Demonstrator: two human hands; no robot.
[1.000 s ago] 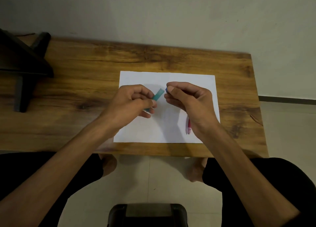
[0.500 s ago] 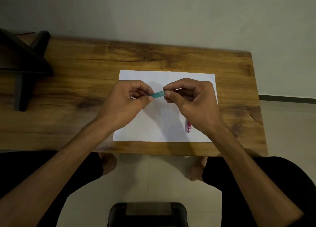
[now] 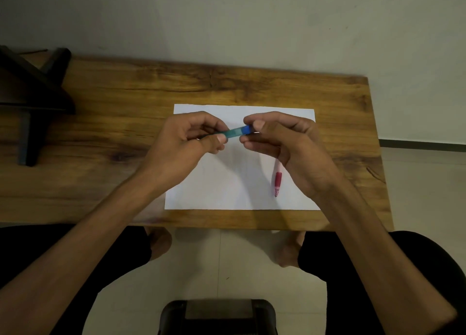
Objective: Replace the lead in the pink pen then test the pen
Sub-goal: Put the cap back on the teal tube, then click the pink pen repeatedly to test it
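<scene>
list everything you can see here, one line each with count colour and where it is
lead case: 1, teal with a blue cap end, held in the air between both hands above the paper
pink pen: 1, pink, lying on the right part of the paper, upper end hidden under the right hand
paper: 1 sheet, white, flat on the table near its front edge
table: 1, brown wood, against the wall
dark stand: 1, black, far left of the table
dark seat: 1, black, bottom centre on the floor
left hand: 1, grips the teal end of the case
right hand: 1, pinches the blue cap end
</scene>
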